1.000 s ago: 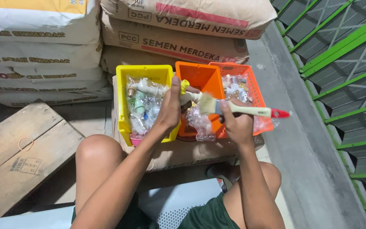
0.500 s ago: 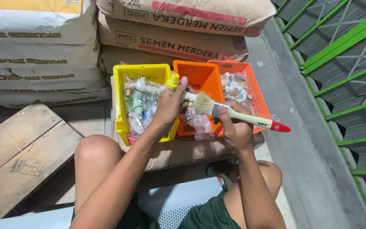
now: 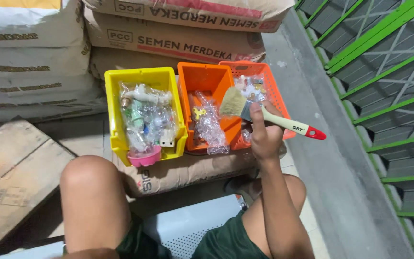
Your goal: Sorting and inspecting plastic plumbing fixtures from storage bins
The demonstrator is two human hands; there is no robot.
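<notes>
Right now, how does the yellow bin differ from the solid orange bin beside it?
The yellow bin is packed nearly full with clear bags of small fittings, and a pink round piece sits at its near end; the orange bin holds fewer bags, so its far part shows bare. The yellow bin stands apart from the right hand, whose paint brush hovers at the orange bin's right edge. Both are open plastic bins resting on a sack.

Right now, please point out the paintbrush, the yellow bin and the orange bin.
paintbrush [image 3: 283, 122], head view, on the pale handle.
yellow bin [image 3: 112, 115], head view, on its left wall.
orange bin [image 3: 204, 79], head view, on its bare inner back wall.
</notes>
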